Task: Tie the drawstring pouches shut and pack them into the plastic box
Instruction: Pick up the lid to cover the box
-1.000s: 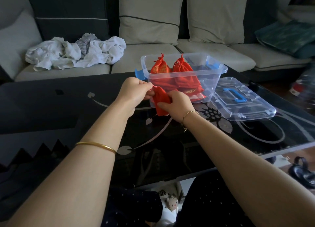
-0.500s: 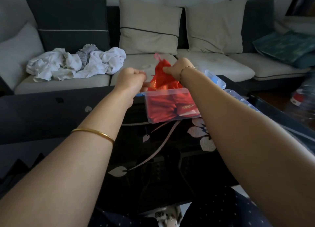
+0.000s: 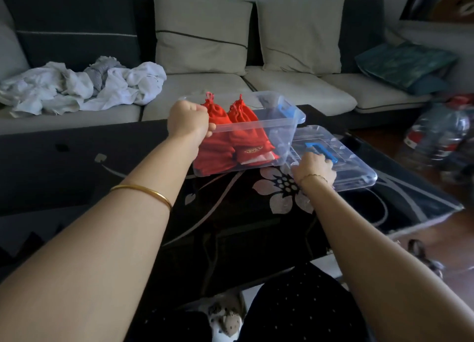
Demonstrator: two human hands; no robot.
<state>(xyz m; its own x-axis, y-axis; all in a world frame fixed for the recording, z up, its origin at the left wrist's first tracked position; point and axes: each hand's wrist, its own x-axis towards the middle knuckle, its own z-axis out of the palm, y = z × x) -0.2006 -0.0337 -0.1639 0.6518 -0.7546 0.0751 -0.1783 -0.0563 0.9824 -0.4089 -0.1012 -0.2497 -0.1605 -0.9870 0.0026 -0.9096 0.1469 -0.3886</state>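
The red pouches (image 3: 218, 146) all lay inside the plastic box (image 3: 256, 127) on the black table (image 3: 230, 213). The one being tied in front of it a second earlier had gone in, and none was left outside, so packing looked finished. Two pouches stood with knotted necks up and at least one lay flat beneath; the exact total could not be told. The hands had separated: the left hand (image 3: 188, 122) gripped the box's near rim, and the right hand (image 3: 314, 167) curled onto the single lid (image 3: 354, 172) just beside the box, probably to close it.
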